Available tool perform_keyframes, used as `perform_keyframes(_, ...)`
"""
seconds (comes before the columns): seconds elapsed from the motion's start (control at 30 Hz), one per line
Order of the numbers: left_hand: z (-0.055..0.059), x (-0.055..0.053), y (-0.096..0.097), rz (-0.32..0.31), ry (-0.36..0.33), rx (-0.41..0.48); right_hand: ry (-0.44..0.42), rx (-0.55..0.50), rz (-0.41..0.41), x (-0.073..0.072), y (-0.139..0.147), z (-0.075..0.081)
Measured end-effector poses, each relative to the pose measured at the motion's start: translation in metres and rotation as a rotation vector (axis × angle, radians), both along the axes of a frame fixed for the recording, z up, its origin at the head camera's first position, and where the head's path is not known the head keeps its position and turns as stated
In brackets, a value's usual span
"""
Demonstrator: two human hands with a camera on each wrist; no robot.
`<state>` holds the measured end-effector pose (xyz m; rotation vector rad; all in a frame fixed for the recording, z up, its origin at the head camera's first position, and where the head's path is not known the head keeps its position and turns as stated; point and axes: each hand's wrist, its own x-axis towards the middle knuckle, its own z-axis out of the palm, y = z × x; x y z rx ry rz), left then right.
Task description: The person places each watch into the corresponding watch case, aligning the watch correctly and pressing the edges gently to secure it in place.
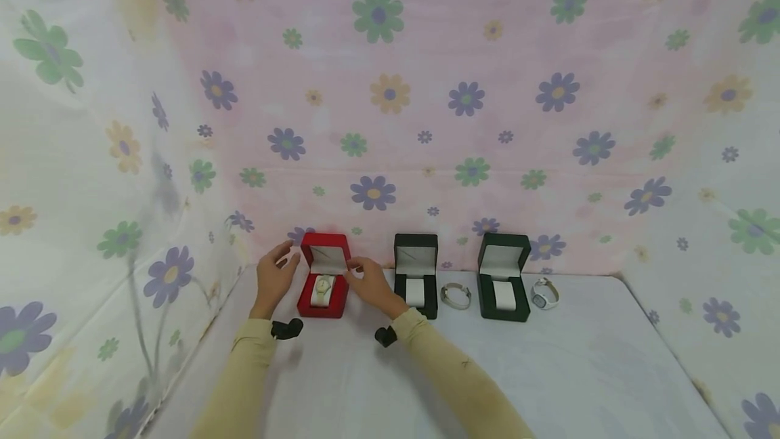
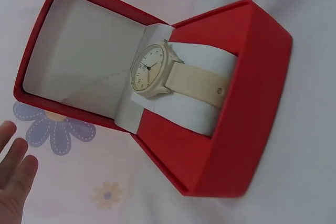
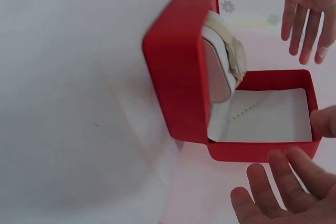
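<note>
An opened red watch box stands on the table with its lid raised. Inside it, a cream-strapped watch with a round pale dial is wrapped around a white cushion. To the left of the box is my left hand, apart from it, fingers extended and holding nothing. My right hand is at the right edge of the raised lid. Its thumb and fingertips overlap that lid in the right wrist view; whether they press on it I cannot tell. Those fingers look loosely extended.
Two opened dark green watch boxes stand to the right, each with a white cushion. Beside the first lies a pale-strapped watch; beside the second, a white watch. Flowered cloth hangs behind the white table.
</note>
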<state>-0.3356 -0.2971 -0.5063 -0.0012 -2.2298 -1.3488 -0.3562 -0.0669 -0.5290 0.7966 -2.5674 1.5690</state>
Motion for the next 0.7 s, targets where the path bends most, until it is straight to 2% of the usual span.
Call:
perform_keyframes(0.17, 0.004, -0.014, 0.002, 0.013, -0.021, 0.015, 0.028, -0.007, -0.075, -0.017, -0.006, 0.013)
perform_keyframes(0.37, 0.01, -0.027, 0.008, -0.04, -0.089, 0.021, 0.098, 0.041, -0.063, -0.035, -0.013, 0.029)
perform_keyframes(0.5, 0.016, -0.032, 0.011, -0.045, -0.121, -0.047, 0.051, 0.083, -0.015, -0.041, -0.016, 0.037)
perform_keyframes(0.63, 0.021, -0.036, 0.013, -0.057, -0.137, -0.139, -0.005, 0.081, 0.021, -0.044, -0.018, 0.039)
perform_keyframes(0.7, 0.023, -0.038, 0.014, -0.07, -0.14, -0.157, -0.01, 0.068, 0.022, -0.045, -0.019, 0.038)
